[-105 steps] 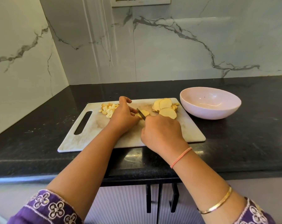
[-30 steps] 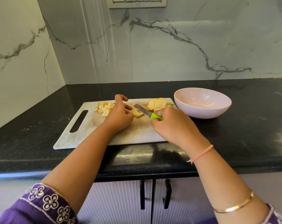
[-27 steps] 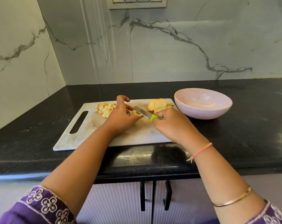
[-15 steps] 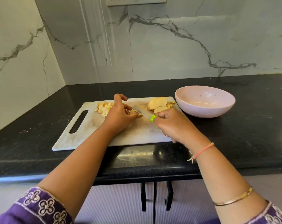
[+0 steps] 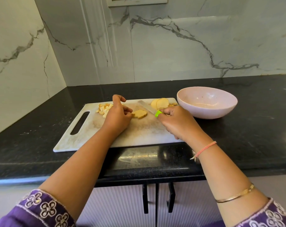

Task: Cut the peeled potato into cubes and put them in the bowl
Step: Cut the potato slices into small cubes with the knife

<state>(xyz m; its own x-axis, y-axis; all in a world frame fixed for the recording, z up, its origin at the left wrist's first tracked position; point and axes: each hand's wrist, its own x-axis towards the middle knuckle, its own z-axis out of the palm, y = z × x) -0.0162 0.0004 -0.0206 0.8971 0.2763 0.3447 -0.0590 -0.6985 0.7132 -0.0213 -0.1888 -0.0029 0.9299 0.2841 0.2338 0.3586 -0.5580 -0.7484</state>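
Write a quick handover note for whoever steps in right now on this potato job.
Left hand holds the potato piece mid-board.
Right hand grips the green-handled knife, blade just right of that piece.
Cubes piled far left on the cutting board; uncut slices far right.
Bowl right of the board, no potato in it.
Done: slicing, some cubing.
To do: cube the piece and slices, move everything to the bowl.
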